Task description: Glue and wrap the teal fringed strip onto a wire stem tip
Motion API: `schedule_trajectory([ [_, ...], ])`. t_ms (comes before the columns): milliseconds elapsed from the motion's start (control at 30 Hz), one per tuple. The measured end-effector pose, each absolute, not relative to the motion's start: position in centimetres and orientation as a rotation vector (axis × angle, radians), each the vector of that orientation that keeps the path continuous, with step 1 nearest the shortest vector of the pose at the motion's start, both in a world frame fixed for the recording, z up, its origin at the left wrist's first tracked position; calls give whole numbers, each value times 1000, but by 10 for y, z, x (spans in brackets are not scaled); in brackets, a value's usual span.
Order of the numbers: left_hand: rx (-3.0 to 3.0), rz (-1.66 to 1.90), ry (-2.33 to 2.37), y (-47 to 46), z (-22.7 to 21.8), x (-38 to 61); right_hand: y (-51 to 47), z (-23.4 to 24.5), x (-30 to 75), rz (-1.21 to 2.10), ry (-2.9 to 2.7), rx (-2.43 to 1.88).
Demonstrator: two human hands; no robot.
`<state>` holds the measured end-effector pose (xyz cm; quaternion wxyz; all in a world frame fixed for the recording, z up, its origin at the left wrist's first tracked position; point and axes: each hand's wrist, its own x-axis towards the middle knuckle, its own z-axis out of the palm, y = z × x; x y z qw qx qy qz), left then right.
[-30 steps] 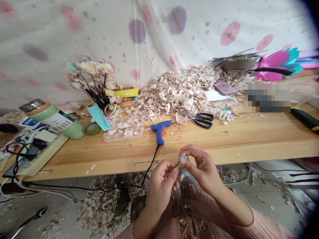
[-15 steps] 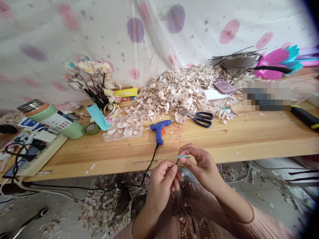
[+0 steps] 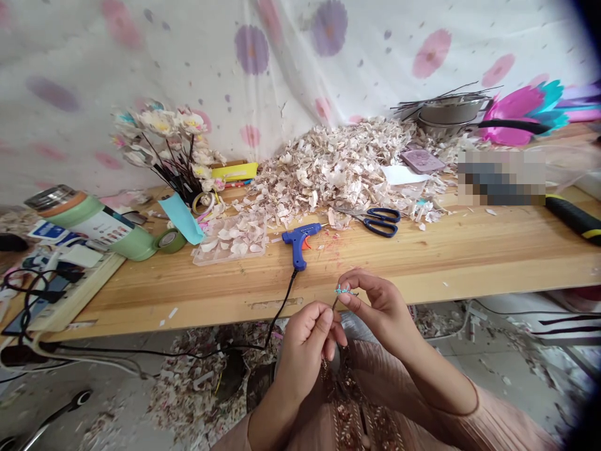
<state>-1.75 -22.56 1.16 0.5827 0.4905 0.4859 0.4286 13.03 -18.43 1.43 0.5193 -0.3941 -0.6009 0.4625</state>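
Observation:
My left hand is closed in a pinch on the lower end of a thin dark stem, just below the table's front edge. My right hand pinches the stem's top, where a small teal tuft sticks out between thumb and forefinger. Both hands sit over my lap, close together. A blue glue gun lies on the wooden table right behind them, its black cord hanging off the edge.
A big heap of pale petals covers the table's back. Blue-handled scissors, a clear tray of petals, a bunch of finished flowers, a green flask and a tape roll lie around. Petal scraps litter the floor.
My hands have stayed together on the stem, with the right fingers shifting slightly around the teal tuft. The view has tilted a little.

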Motion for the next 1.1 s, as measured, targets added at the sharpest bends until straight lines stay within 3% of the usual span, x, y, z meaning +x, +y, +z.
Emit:
schedule_trajectory([
  [500,1872,1394,1532,-226,-2,-14,-185,14,124,1114,-1483,-979],
  [1100,1450,1313,1495,-230,-10,-23,-184,8,128,1141,-1230,-986],
])
